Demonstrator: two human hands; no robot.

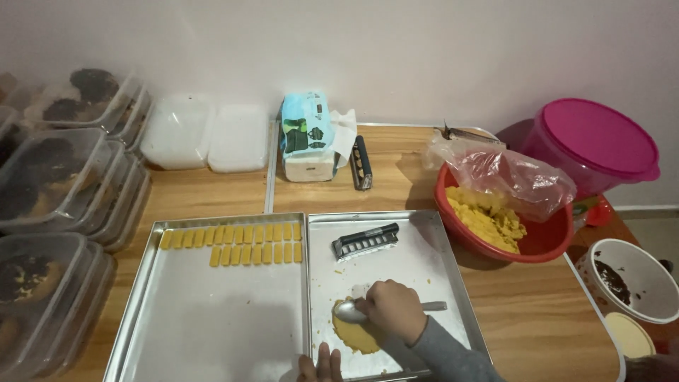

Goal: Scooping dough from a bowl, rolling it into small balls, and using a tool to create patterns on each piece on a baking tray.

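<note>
The right hand [392, 310] curls tight round a shiny metal spoon [353, 311], pressing soft yellow dough [353, 336] beneath its fingers; the left hand [320, 368], fingertips only, seems open.

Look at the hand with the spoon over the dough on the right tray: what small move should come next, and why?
Probably press the spoon down and sweep it across the yellow dough. The right hand holds the spoon bowl at the dough's top edge, the lump looks only partly flattened, and the left hand rests at the right tray's near edge.

Right hand [393, 309] presses spoon [353, 311] onto yellow dough [353, 336] in right tray [424, 247]
</note>
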